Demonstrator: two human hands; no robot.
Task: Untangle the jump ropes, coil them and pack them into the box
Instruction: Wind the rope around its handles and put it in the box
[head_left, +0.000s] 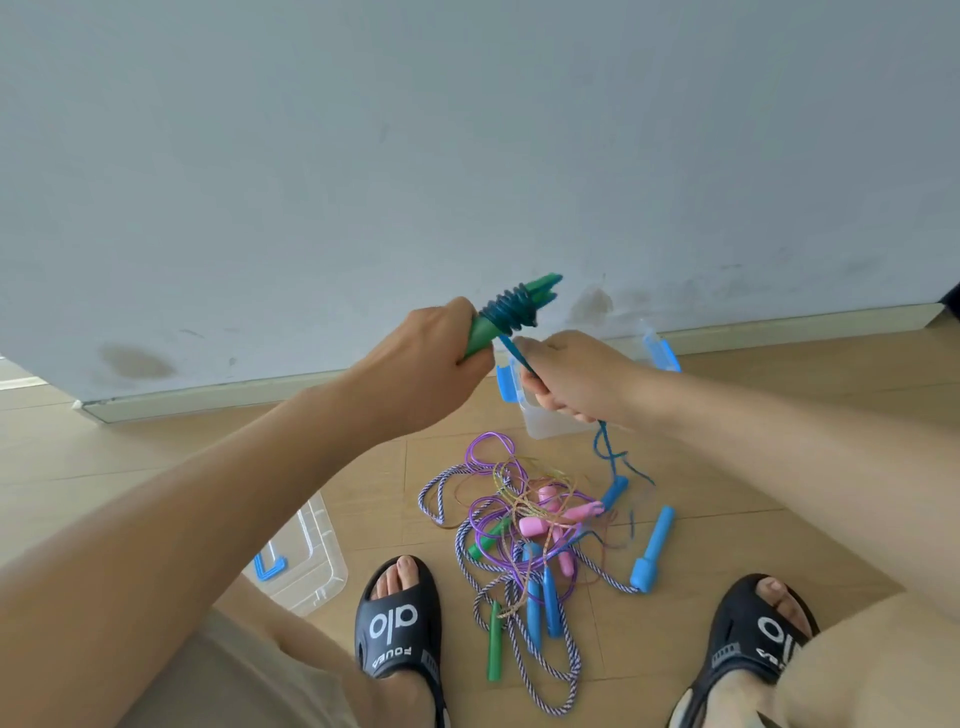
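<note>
Head view: the floor (727, 545) carries everything, with the clear box (550, 421) near the wall as landmark. Just nearer than the box lies the tangled pile of ropes (524, 530); left of it, the lid (311, 561). Above the box, the left hand (431, 358) grips paired green handles (519, 309), tips slanting up and rightward, blue cord coiled round them. The right hand (571, 376), touching distance away, pinches the blue cord (511, 351), whose tail drops toward the pile.

Green handles (535, 296), blue rope (511, 312) — black sandals (397, 629).
</note>
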